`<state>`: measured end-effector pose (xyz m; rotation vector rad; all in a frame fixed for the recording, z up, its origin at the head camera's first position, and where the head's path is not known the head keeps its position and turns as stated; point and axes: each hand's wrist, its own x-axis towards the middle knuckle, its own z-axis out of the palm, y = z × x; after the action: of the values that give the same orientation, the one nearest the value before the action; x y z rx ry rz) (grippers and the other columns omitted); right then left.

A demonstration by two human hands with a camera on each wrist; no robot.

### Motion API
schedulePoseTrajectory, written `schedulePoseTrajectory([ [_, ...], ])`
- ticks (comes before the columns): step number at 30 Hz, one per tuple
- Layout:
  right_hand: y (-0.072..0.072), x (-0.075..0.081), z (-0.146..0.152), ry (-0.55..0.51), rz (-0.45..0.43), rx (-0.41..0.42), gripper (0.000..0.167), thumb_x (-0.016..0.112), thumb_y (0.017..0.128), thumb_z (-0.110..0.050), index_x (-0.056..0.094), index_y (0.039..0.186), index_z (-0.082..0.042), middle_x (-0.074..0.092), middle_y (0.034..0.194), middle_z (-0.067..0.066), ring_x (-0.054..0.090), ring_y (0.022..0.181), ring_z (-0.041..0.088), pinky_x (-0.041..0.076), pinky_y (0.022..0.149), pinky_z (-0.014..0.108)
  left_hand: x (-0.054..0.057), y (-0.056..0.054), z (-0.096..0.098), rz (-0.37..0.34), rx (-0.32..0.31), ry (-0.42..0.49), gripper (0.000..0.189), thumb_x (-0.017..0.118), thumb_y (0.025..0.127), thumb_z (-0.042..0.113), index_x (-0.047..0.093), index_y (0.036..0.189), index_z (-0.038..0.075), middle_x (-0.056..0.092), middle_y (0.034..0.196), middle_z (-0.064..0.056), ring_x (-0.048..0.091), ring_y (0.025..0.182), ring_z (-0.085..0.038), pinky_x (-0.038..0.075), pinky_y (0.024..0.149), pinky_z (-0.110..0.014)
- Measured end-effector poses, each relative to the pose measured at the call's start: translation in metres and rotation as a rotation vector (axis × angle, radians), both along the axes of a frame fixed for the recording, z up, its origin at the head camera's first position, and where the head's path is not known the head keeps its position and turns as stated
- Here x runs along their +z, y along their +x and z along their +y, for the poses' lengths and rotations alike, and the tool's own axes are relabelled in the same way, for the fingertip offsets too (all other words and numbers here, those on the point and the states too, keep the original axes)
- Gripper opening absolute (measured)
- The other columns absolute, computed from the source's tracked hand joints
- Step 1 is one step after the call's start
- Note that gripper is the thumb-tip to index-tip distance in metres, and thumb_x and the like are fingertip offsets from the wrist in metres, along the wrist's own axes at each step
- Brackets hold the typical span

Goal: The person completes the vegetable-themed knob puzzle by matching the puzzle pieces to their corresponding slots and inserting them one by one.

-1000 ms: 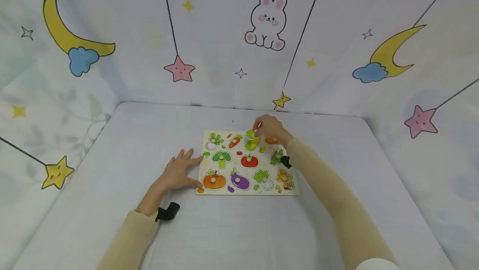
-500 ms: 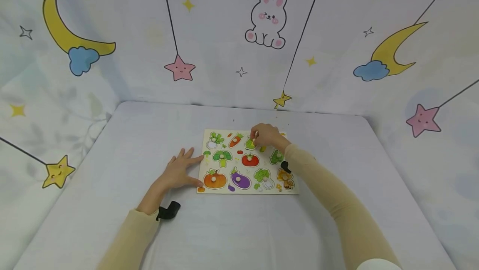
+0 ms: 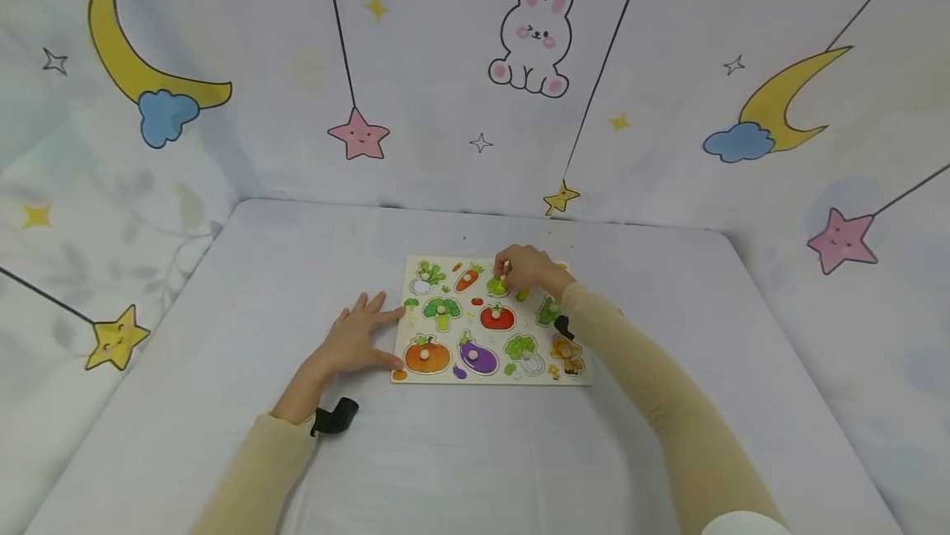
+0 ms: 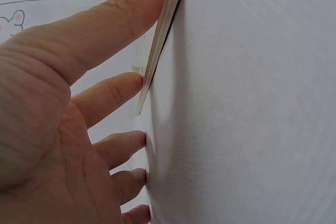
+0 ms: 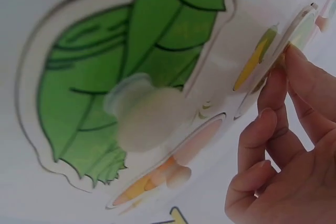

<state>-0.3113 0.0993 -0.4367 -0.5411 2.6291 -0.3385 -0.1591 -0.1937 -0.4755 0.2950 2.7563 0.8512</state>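
Observation:
A wooden vegetable peg puzzle [image 3: 458, 373] lies flat on the table. My right hand [image 3: 525, 268] is over its back edge, thumb and fingertips pinching a green puzzle piece [image 3: 496, 288] in the top row, right of the carrot piece [image 3: 467, 279]. In the right wrist view the fingertips are right at this piece, which is close to the board's surface; the fingers hide much of it. My left hand [image 3: 356, 339] is spread at the board's left side. Its thumb and index fingertip touch the board's edge [image 4: 160, 40], while the other fingertips rest on the tablecloth.
Other knobbed pieces sit in the board: pumpkin [image 3: 427, 356], eggplant [image 3: 477, 356], tomato [image 3: 497, 317], broccoli [image 3: 442, 312], cabbage [image 3: 524, 352] and mushroom [image 3: 567, 352]. A white cloth covers the table [image 3: 430, 469]. A patterned curtain [image 3: 423, 65] stands behind it.
My right hand has lowered the green puzzle piece from a tilted pose above the board down to its surface in the top row. The left hand has stayed at the edge.

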Motion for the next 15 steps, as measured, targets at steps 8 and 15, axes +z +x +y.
schedulePoseTrajectory([
  [8, 0.0001, -0.0012, 0.0081, -0.021, -0.026, -0.009, 0.009, 0.067, 0.086, -0.006, 0.062, 0.085, -0.013, 0.058, 0.088, 0.002, 0.05, 0.078, 0.021, 0.037, 0.078, 0.038, -0.0016, -0.0032, 0.0056, -0.002, -0.021, 0.0, 0.093, 0.087, 0.066, 0.042, 0.049, 0.144, 0.011, 0.019, 0.159, -0.027, 0.005, 0.147, -0.051, 0.007, 0.116, -0.068],
  [15, 0.002, -0.0004, 0.0066, -0.064, -0.056, 0.0, 0.006, 0.067, 0.09, -0.008, 0.062, 0.092, -0.011, 0.06, 0.094, 0.007, 0.052, 0.08, 0.02, 0.043, 0.065, 0.027, -0.0001, -0.0018, 0.003, -0.006, -0.017, -0.009, 0.094, 0.087, 0.066, 0.043, 0.048, 0.145, 0.011, 0.018, 0.159, -0.027, 0.004, 0.147, -0.052, 0.007, 0.115, -0.069],
])
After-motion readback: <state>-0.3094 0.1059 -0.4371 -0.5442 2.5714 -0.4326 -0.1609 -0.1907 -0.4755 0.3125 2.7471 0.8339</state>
